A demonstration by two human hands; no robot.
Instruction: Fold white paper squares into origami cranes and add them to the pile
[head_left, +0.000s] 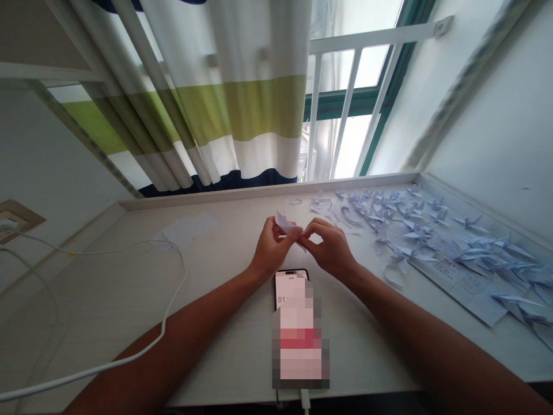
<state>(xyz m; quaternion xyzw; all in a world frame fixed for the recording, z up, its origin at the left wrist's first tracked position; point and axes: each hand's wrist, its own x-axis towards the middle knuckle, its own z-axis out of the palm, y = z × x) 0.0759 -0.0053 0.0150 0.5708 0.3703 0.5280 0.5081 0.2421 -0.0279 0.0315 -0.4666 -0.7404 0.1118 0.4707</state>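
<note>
A small piece of folded lilac paper, creased into narrow points, is held just above the tabletop, between the two hands and slightly nearer the left one. One pointed flap rises at the left, and a thin tip hangs below the right hand's fingers. The left hand has a narrow grip on the paper, pinching it between thumb and fingers, and the right hand pinches its other side just as narrowly. There are two hands and one piece in work. To the right lies a loose heap of folded paper cranes in the same lilac, probably several dozen, though they overlap too much for an exact count. Some of them rest on one printed paper sheet. Directly below the hands lies one smartphone, its screen mostly pixelated, with a white cable plugged into its lower end. Left of the hands lies a flat white paper scrap, with a second white cable running past it across the tabletop.
</note>
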